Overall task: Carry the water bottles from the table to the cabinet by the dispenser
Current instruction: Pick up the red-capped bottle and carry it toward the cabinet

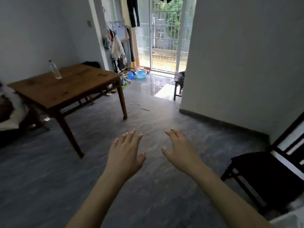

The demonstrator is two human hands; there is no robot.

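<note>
Reference landmark: the square wooden table [69, 89], which stands at the left of the room. One clear water bottle [55, 69] stands upright on the tabletop, near the table's far edge and well away from its near corner; the rest of the top is bare. Both hands are extended palm-down over the grey floor [148, 116], to the right of and nearer than the table's near leg. The left hand [125, 155] has its fingers spread and relaxed, grasping nothing. The right hand [178, 150] is likewise released and empty. Between the table's right edge and the white wall corner [185, 96] a wide strip of floor lies free, apart from a thin cord [139, 106]. A dark chair [266, 178] stands far right of the table.
</note>
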